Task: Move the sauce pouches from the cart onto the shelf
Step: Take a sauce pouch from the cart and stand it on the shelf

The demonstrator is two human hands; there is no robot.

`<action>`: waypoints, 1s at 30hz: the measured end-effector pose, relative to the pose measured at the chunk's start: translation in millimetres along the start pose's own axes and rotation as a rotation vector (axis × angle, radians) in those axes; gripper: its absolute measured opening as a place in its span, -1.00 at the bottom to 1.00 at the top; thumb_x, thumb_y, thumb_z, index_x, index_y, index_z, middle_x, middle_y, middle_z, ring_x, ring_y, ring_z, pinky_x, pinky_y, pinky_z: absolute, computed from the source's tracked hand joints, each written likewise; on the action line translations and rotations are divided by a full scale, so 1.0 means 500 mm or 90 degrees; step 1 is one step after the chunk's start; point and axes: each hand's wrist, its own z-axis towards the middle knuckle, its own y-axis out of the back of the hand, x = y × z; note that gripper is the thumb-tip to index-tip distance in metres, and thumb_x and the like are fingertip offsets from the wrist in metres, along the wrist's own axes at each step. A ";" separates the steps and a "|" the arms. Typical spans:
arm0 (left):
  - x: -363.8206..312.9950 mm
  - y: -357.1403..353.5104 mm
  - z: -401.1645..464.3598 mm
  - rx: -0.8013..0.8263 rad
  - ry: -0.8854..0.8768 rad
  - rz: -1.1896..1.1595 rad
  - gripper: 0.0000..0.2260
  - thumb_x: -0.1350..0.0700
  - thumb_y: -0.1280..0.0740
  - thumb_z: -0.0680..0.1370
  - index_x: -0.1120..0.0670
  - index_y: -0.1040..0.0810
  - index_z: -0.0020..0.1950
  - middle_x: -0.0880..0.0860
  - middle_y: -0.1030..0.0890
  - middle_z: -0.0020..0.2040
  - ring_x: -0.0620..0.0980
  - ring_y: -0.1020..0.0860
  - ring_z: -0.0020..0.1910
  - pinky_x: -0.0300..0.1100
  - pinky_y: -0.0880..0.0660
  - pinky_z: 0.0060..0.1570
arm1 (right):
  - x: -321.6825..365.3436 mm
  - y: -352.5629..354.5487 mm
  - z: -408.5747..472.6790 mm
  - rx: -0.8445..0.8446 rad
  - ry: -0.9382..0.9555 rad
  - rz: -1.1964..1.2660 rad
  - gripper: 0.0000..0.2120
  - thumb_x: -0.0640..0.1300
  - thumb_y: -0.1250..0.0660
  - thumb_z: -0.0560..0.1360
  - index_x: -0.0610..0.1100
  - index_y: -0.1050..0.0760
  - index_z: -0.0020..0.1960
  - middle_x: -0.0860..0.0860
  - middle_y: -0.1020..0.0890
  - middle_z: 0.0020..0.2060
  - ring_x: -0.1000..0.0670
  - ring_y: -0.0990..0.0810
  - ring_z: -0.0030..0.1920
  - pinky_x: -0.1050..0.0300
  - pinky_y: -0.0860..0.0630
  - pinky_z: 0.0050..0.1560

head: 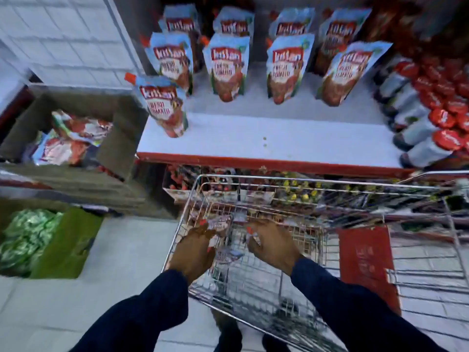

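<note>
Both my hands reach down into the wire cart [317,184]. My left hand [195,250] grips a sauce pouch [219,223] with a red cap near the cart's left wall. My right hand [272,243] closes on another pouch [250,233], mostly hidden under the fingers. A further pouch [229,254] lies between the hands on the cart floor. On the white shelf [279,141] several blue and red tomato sauce pouches stand in rows, one pouch [165,107] alone at the front left.
Red-capped bottles [426,123] lie stacked at the shelf's right end. A cardboard box [119,148] with more pouches sits left of the shelf. Below it a green box [68,245] holds green packets. A red panel [365,257] hangs in the cart.
</note>
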 end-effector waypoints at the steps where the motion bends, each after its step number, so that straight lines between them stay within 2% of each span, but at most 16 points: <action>1: 0.011 -0.018 0.012 0.019 0.011 -0.011 -0.64 0.11 -0.38 0.50 0.03 -0.53 0.30 0.12 -0.58 0.31 0.18 -0.53 0.26 0.08 -0.57 0.14 | -0.009 -0.027 0.011 0.012 -0.006 -0.002 -0.67 -0.04 -0.21 0.58 -0.08 -0.52 0.30 -0.09 -0.67 0.10 -0.15 -0.65 0.01 0.03 -0.58 -0.14; 5: 0.033 -0.065 0.041 0.112 0.063 0.016 -0.80 0.17 -0.31 0.54 0.08 -0.59 0.15 0.15 -0.67 0.09 0.17 -0.61 0.08 0.04 -0.59 0.01 | -0.027 -0.099 0.029 0.137 -0.053 -0.021 -0.65 0.02 -0.30 0.51 -0.09 -0.56 0.25 -0.09 -0.69 0.12 -0.18 -0.65 0.10 -0.05 -0.63 0.01; 7: 0.040 -0.083 0.048 0.123 0.064 0.028 -0.86 0.25 -0.31 0.51 0.11 -0.61 0.01 0.18 -0.69 -0.05 0.20 -0.64 -0.04 0.04 -0.61 -0.11 | -0.035 -0.124 0.037 0.153 -0.060 -0.016 -0.62 0.01 -0.35 0.50 -0.10 -0.59 0.27 -0.07 -0.69 0.16 -0.17 -0.64 0.17 -0.04 -0.60 0.09; 10: 0.044 -0.094 0.055 0.132 0.052 0.043 -0.87 0.32 -0.32 0.46 0.12 -0.60 -0.13 0.19 -0.69 -0.18 0.21 -0.65 -0.16 0.03 -0.59 -0.21 | -0.037 -0.147 0.042 0.138 -0.074 -0.007 -0.73 -0.03 -0.35 0.50 -0.06 -0.68 0.14 -0.06 -0.74 0.03 -0.15 -0.67 0.06 -0.03 -0.62 0.00; 13: 0.044 -0.095 0.055 0.127 0.028 0.043 -0.87 0.34 -0.34 0.44 0.12 -0.60 -0.15 0.19 -0.68 -0.19 0.20 -0.64 -0.18 0.01 -0.57 -0.21 | -0.037 -0.164 0.043 0.117 -0.095 -0.001 -0.76 -0.07 -0.26 0.53 -0.06 -0.71 -0.07 -0.09 -0.75 -0.16 -0.15 -0.68 -0.12 -0.03 -0.61 -0.15; 15: 0.039 -0.085 0.046 0.127 0.032 0.037 -0.84 0.36 -0.32 0.42 0.13 -0.60 -0.13 0.20 -0.68 -0.17 0.20 -0.64 -0.17 -0.01 -0.53 -0.23 | -0.035 -0.164 0.038 0.095 -0.090 0.008 -0.73 -0.05 -0.24 0.55 -0.06 -0.71 -0.10 -0.08 -0.75 -0.18 -0.14 -0.67 -0.15 -0.02 -0.59 -0.17; 17: 0.032 -0.066 0.037 0.121 0.037 0.025 -0.81 0.38 -0.31 0.41 0.13 -0.60 -0.11 0.19 -0.68 -0.15 0.20 -0.64 -0.15 -0.03 -0.50 -0.24 | -0.032 -0.151 0.028 0.065 -0.071 0.019 -0.72 -0.03 -0.24 0.58 -0.06 -0.71 -0.09 -0.05 -0.75 -0.20 -0.11 -0.67 -0.16 0.03 -0.54 -0.22; 19: 0.017 -0.033 0.027 0.103 0.022 0.019 -0.81 0.36 -0.30 0.43 0.12 -0.61 -0.10 0.16 -0.70 -0.11 0.16 -0.65 -0.14 -0.04 -0.52 -0.22 | -0.028 -0.129 0.014 0.025 -0.054 0.040 -0.76 -0.01 -0.28 0.58 -0.02 -0.73 -0.05 0.00 -0.76 -0.19 -0.07 -0.68 -0.16 0.11 -0.41 -0.28; 22: -0.011 0.042 0.001 0.030 -0.025 -0.006 -0.77 0.38 -0.31 0.42 0.13 -0.63 -0.01 0.16 -0.71 -0.03 0.18 -0.66 -0.07 -0.03 -0.56 -0.16 | -0.012 -0.067 -0.006 -0.023 -0.044 0.088 -0.80 0.06 -0.33 0.54 0.09 -0.72 0.02 0.11 -0.77 -0.13 0.04 -0.68 -0.15 0.14 -0.43 -0.25; 24: -0.025 0.092 -0.013 -0.021 -0.042 -0.032 -0.70 0.40 -0.30 0.41 0.12 -0.63 0.04 0.16 -0.70 0.00 0.21 -0.65 -0.05 0.00 -0.57 -0.14 | -0.004 -0.016 -0.015 -0.050 -0.040 0.117 -0.82 0.07 -0.35 0.52 0.13 -0.72 0.00 0.14 -0.76 -0.19 0.12 -0.65 -0.25 0.17 -0.41 -0.30; 27: -0.036 0.167 -0.020 -0.065 -0.056 -0.036 -0.70 0.35 -0.30 0.43 0.01 -0.61 0.03 0.07 -0.69 -0.03 0.13 -0.64 -0.08 -0.04 -0.57 -0.16 | 0.019 0.076 -0.024 -0.095 -0.020 0.159 -0.85 0.04 -0.40 0.51 0.15 -0.71 0.02 0.16 -0.75 -0.28 0.18 -0.62 -0.39 0.31 -0.35 -0.44; 28: -0.039 0.191 -0.019 -0.084 -0.063 -0.042 -0.69 0.35 -0.32 0.42 -0.01 -0.61 0.02 0.05 -0.69 -0.04 0.10 -0.63 -0.09 -0.05 -0.58 -0.16 | 0.026 0.106 -0.026 -0.110 -0.011 0.169 -0.86 0.04 -0.41 0.50 0.16 -0.71 0.02 0.18 -0.74 -0.28 0.19 -0.61 -0.40 0.32 -0.36 -0.46; 30: -0.049 0.249 -0.015 -0.127 -0.080 -0.069 -0.68 0.35 -0.38 0.41 -0.03 -0.61 0.02 0.01 -0.68 -0.05 0.04 -0.63 -0.11 -0.09 -0.57 -0.16 | 0.043 0.169 -0.024 -0.155 0.012 0.188 -0.86 0.05 -0.42 0.49 0.18 -0.70 0.02 0.21 -0.74 -0.25 0.17 -0.63 -0.38 0.18 -0.52 -0.42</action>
